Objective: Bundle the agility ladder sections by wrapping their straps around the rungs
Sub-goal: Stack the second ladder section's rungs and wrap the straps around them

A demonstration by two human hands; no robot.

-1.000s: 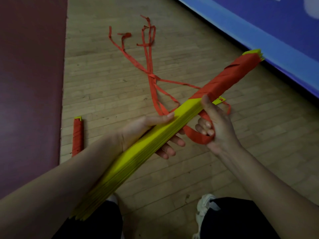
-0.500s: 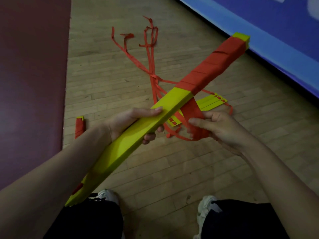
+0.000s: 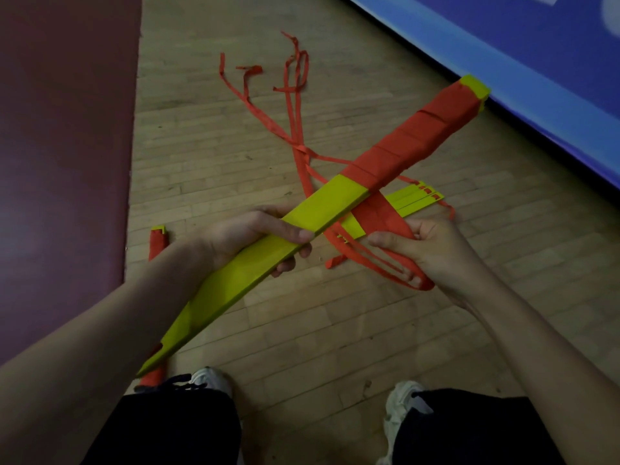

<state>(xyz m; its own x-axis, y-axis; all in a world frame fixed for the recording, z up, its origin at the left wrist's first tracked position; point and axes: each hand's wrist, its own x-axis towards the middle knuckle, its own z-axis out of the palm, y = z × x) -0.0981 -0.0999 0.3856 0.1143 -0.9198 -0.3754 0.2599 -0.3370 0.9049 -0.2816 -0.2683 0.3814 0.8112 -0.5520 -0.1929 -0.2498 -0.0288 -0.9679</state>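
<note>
A stack of yellow ladder rungs (image 3: 235, 273) runs diagonally from lower left to upper right. Its far half is wrapped in red strap (image 3: 419, 135). My left hand (image 3: 255, 236) grips the stack at its middle, thumb on top. My right hand (image 3: 426, 253) holds a loop of red strap (image 3: 379, 216) coming down from the wrapped part, just right of the stack. More loose red straps (image 3: 295, 129) trail over the floor beyond. Another set of yellow rungs (image 3: 412, 199) lies on the floor under the stack.
A finished red-wrapped bundle (image 3: 157, 241) lies on the wooden floor (image 3: 335, 330) by the dark red mat (image 3: 63, 162) at left. A blue mat (image 3: 536, 78) edges the upper right. My two shoes (image 3: 402, 411) are at the bottom.
The stack has turned so its flat face shows and its far end has risen. My right hand has drawn the strap loop down and to the right, below the stack.
</note>
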